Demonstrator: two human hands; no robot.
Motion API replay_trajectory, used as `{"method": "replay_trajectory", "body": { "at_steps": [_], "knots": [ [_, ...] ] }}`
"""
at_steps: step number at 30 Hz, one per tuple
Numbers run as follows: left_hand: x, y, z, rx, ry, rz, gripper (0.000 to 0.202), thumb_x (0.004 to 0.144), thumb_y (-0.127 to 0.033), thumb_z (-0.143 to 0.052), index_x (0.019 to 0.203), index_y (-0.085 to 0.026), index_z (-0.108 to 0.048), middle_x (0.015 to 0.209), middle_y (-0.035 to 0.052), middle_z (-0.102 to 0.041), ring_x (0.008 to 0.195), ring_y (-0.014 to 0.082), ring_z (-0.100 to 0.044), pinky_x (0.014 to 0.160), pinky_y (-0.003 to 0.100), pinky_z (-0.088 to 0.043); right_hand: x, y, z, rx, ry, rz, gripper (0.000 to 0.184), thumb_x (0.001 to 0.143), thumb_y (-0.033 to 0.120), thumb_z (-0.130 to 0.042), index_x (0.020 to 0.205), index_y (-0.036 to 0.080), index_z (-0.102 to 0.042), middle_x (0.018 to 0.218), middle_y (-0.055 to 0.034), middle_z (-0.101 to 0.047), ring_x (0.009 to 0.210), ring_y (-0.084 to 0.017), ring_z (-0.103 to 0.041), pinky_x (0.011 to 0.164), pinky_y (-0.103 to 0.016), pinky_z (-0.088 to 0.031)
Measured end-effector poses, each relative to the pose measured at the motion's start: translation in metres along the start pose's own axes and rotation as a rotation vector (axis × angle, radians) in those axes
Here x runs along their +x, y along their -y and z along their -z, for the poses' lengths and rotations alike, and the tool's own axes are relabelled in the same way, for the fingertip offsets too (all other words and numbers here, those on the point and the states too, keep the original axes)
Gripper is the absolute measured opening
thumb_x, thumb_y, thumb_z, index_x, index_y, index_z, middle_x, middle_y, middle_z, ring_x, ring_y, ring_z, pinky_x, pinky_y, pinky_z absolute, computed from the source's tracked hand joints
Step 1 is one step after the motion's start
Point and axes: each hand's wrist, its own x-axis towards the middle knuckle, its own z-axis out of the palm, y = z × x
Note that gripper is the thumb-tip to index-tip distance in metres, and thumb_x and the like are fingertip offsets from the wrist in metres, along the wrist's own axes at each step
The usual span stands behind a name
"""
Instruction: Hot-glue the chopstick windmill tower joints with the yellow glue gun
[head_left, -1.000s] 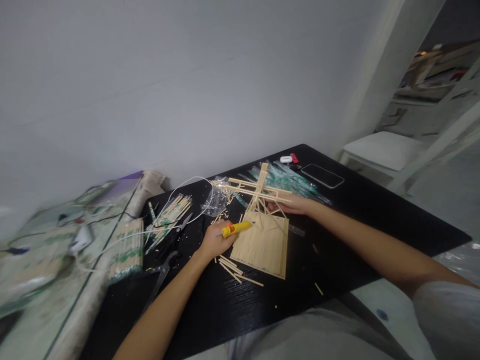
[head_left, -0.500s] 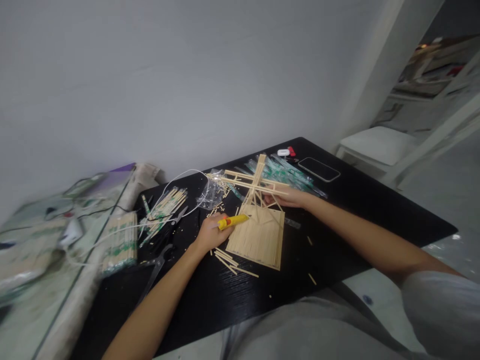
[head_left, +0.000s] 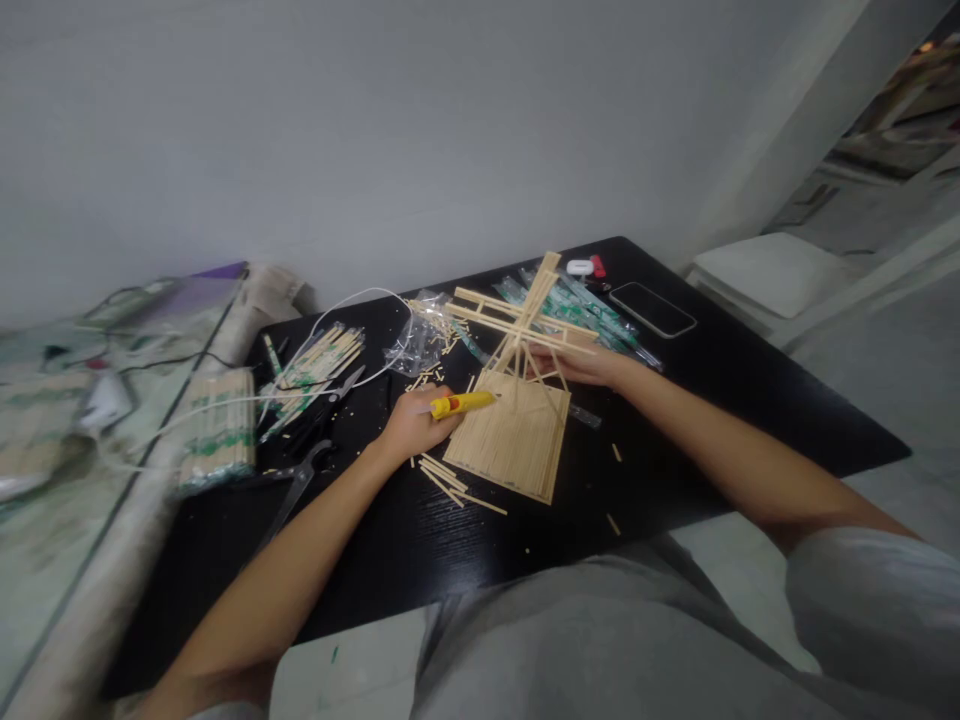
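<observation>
My left hand [head_left: 417, 424] is closed around a yellow glue tube [head_left: 466, 402], its narrow tip pointing right, over a flat base of pale wooden sticks [head_left: 504, 450]. On the base's far part stands a windmill-like stick model [head_left: 520, 330], with crossed blades on thin slanting legs. My right hand [head_left: 577, 360] reaches behind the blades and holds the model near the top of its legs. Those fingertips are partly hidden by the sticks. Several short cut sticks [head_left: 450, 480] lie beside the base, near my left wrist.
Left on the black table [head_left: 420, 560] are wrapped chopsticks [head_left: 319, 370], a chopstick pack [head_left: 219, 425], pliers [head_left: 300, 475] and a white cable [head_left: 367, 292]. Behind the model lie empty wrappers [head_left: 592, 310], a phone [head_left: 652, 309] and a white case [head_left: 580, 267]. A white stool [head_left: 769, 270] stands beyond.
The camera view has shifted, so the table sits higher in the picture. The model's upright blade leans further right. Both hands keep their places at the glue tube and the model.
</observation>
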Motion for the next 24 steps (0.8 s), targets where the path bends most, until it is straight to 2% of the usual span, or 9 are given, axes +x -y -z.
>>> {"method": "replay_trajectory", "body": {
  "at_steps": [6,15,19,24],
  "knots": [
    [0.0011,-0.0021,0.0019,0.008,0.024,0.0,0.031,0.105,-0.035,-0.072,0.079,-0.025,-0.058,0.071,-0.0013,-0.065,0.067,0.0172,-0.061,0.066,0.031,-0.044,-0.0015,0.0027,-0.0008,-0.003,-0.015,-0.039,0.008,0.118,0.02,-0.08,0.118,0.019,-0.088,0.087,-0.0054,-0.08,0.093,-0.021,-0.083,0.108,-0.038,-0.074],
    [0.0021,-0.0033,0.0031,0.036,0.075,0.047,0.031,0.103,-0.036,-0.074,0.08,-0.026,-0.058,0.072,-0.0006,-0.065,0.069,0.0185,-0.063,0.068,0.032,-0.045,-0.0033,0.0061,-0.0038,-0.023,-0.049,-0.057,0.016,0.122,0.016,-0.071,0.118,0.02,-0.086,0.091,-0.0065,-0.082,0.095,-0.023,-0.083,0.112,-0.043,-0.074],
    [0.0019,-0.0024,0.0021,0.024,0.085,0.067,0.031,0.105,-0.038,-0.073,0.08,-0.025,-0.059,0.073,0.0001,-0.067,0.071,0.0185,-0.064,0.069,0.032,-0.047,-0.0054,0.0075,-0.005,-0.02,-0.077,-0.064,0.012,0.122,0.017,-0.073,0.119,0.019,-0.085,0.091,-0.0066,-0.081,0.093,-0.023,-0.082,0.114,-0.045,-0.073],
    [0.0013,-0.0007,-0.0014,0.003,0.045,0.047,0.031,0.104,-0.039,-0.071,0.079,-0.025,-0.058,0.071,-0.0013,-0.063,0.067,0.017,-0.059,0.067,0.032,-0.044,-0.0058,0.0081,-0.0034,-0.006,-0.061,-0.075,0.01,0.121,0.018,-0.076,0.117,0.019,-0.085,0.086,-0.0054,-0.079,0.093,-0.022,-0.082,0.11,-0.041,-0.074]
  ]
}}
